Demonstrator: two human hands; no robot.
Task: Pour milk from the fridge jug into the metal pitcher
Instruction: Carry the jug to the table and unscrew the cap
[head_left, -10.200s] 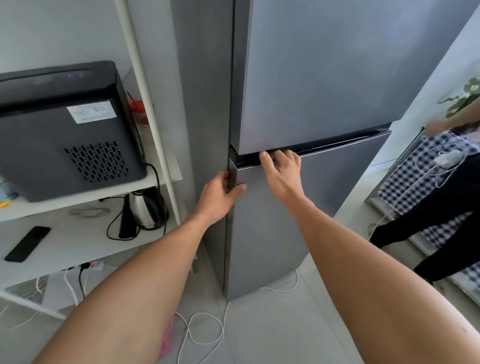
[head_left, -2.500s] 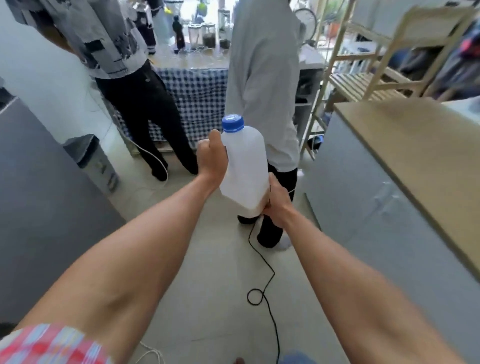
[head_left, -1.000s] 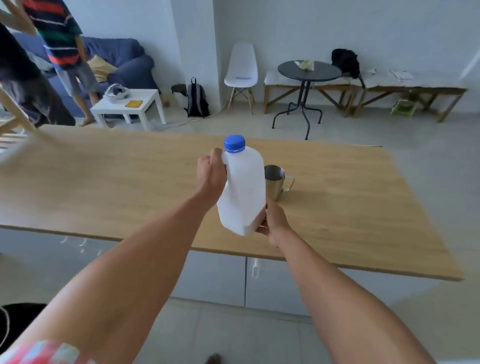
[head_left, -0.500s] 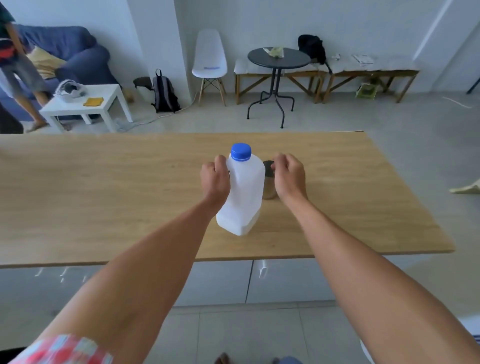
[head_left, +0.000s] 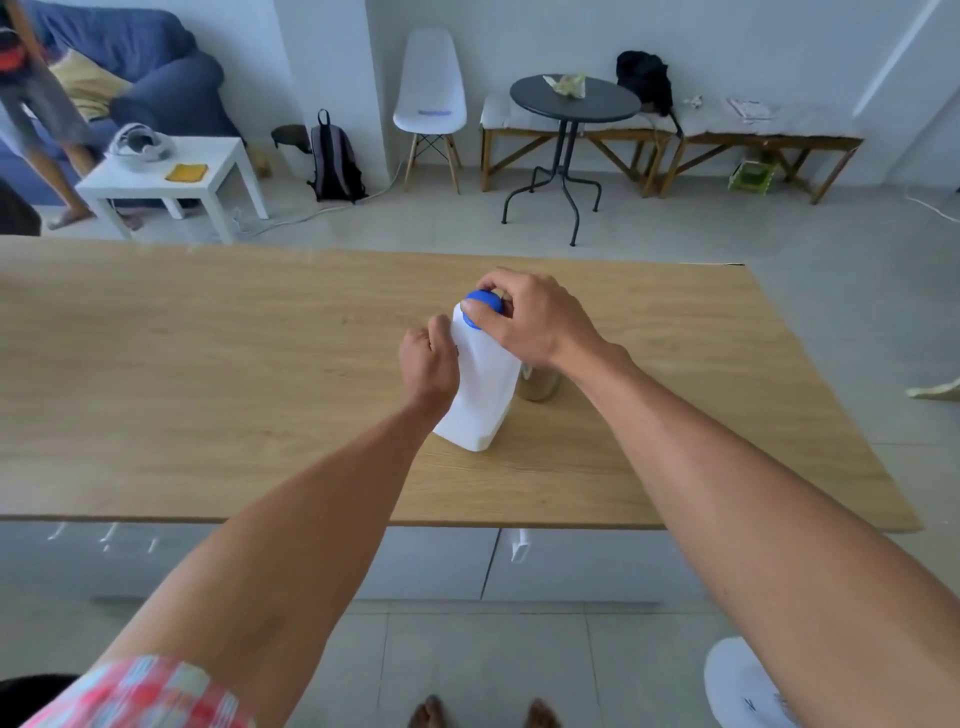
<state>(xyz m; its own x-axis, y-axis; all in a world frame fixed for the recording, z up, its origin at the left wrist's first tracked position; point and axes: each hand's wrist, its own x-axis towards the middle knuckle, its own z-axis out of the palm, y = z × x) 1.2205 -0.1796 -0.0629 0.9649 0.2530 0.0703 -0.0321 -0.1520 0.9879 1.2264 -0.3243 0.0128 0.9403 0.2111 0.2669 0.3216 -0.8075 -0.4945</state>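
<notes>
The white plastic milk jug (head_left: 480, 389) stands on the wooden counter (head_left: 208, 374), near its middle. My left hand (head_left: 428, 364) grips the jug's handle on its left side. My right hand (head_left: 530, 317) is closed from above around the jug's blue cap (head_left: 483, 306). The metal pitcher (head_left: 537, 384) stands on the counter just right of and behind the jug. My right wrist and the jug hide most of it, so only its lower body shows.
The counter's near edge (head_left: 467, 522) runs above grey cabinet fronts. Beyond the counter are a round black table (head_left: 574, 101), a white chair (head_left: 431, 88), wooden benches, a backpack, a white side table (head_left: 171, 176) and a person's legs (head_left: 47, 130) at the far left.
My right hand has left the pitcher's side and risen onto the blue cap, closing on it. The jug rests on the counter with my left hand still on its handle.
</notes>
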